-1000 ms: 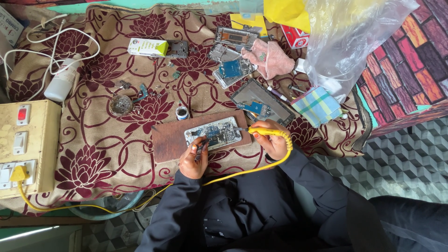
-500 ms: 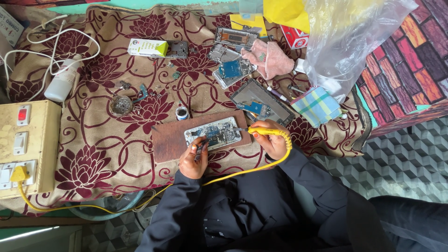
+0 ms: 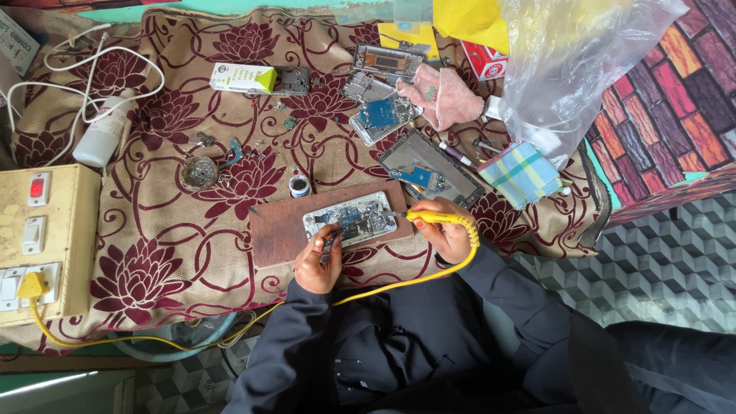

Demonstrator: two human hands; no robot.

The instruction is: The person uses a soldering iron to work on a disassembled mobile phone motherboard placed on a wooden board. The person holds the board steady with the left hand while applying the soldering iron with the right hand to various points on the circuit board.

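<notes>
Opened phone (image 3: 354,218) flat on wooden board (image 3: 280,228)

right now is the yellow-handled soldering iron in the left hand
No, the yellow-handled soldering iron is gripped by the right hand, its tip at the opened phone on the brown wooden board.

A beige cloth with dark red flower prints (image 3: 153,268) covers the work table. Past its right edge lies a floor of grey cube-patterned tiles (image 3: 675,261), and above that a surface printed like coloured bricks (image 3: 675,115). At the left edge stands a cream switch box (image 3: 38,238). Soft, even daylight falls over everything.
</notes>
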